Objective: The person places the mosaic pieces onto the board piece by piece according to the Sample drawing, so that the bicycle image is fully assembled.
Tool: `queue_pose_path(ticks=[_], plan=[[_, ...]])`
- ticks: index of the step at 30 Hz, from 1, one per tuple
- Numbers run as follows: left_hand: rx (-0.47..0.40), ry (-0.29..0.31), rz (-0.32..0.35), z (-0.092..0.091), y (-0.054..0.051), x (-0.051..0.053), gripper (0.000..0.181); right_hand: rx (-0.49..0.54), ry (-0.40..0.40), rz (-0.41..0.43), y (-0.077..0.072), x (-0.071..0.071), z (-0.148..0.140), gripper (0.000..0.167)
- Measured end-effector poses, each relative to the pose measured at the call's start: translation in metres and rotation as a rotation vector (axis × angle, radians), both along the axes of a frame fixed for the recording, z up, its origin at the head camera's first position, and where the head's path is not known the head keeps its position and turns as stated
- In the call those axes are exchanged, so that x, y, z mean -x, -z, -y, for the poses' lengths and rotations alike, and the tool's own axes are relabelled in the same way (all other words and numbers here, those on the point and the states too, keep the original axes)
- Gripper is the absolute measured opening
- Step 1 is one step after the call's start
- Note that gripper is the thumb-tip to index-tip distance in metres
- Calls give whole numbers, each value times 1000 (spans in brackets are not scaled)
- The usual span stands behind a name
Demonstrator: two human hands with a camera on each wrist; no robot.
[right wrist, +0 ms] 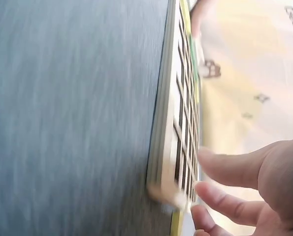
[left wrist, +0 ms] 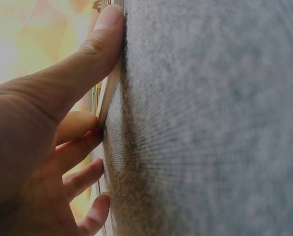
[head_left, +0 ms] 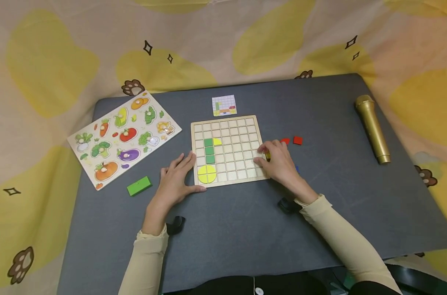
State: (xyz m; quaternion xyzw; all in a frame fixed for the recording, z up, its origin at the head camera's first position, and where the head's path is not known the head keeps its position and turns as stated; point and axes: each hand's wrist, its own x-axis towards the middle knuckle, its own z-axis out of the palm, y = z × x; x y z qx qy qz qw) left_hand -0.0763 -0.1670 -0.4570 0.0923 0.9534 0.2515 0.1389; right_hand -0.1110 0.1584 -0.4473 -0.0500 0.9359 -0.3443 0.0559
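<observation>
A wooden grid board (head_left: 238,163) lies on the table. Several yellow quarter-circle pieces (head_left: 206,174) form a disc in its near left corner, with green squares (head_left: 209,150) above and one more yellow piece (head_left: 217,141) beside them. My left hand (head_left: 174,180) rests against the board's near left corner, its thumb along the near edge and spread fingers at the left side. My right hand (head_left: 278,162) hovers over the board's right edge, thumb and forefinger apart with nothing visible between them. Partly hidden under that hand is a yellow piece (head_left: 268,156) beside the board.
Red pieces (head_left: 297,141) and a mostly covered blue piece (head_left: 297,168) lie right of the board. A pattern card (head_left: 224,105) sits behind it. To the left are a vegetable puzzle board (head_left: 124,139) and a green block (head_left: 139,186); a gold microphone (head_left: 373,129) lies far right.
</observation>
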Motion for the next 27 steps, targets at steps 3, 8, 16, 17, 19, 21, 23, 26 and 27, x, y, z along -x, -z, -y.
queue_pose_path(ticks=[3,8,16,17,19,21,23,26,27], plan=[[-2,2,-1,0,-1,0,116,-15,23,0,1,3,-10,25],[-3,-1,1,0,0,0,116,-50,56,4,2,3,-23,24],[6,-3,5,-1,-1,0,116,-5,89,54,-2,0,-44,22],[7,-3,6,-1,-1,0,116,-1,100,67,-3,-1,-46,23],[9,-1,6,0,-1,0,117,-4,122,94,-4,-3,-51,24],[11,1,5,0,-2,0,117,-11,138,109,-4,-4,-54,26],[11,2,4,0,-2,0,117,-12,147,108,-3,-4,-58,27],[10,4,3,0,-1,0,117,-14,140,82,-2,-3,-62,28],[9,5,2,0,-1,0,117,-18,138,76,-1,-2,-64,27]])
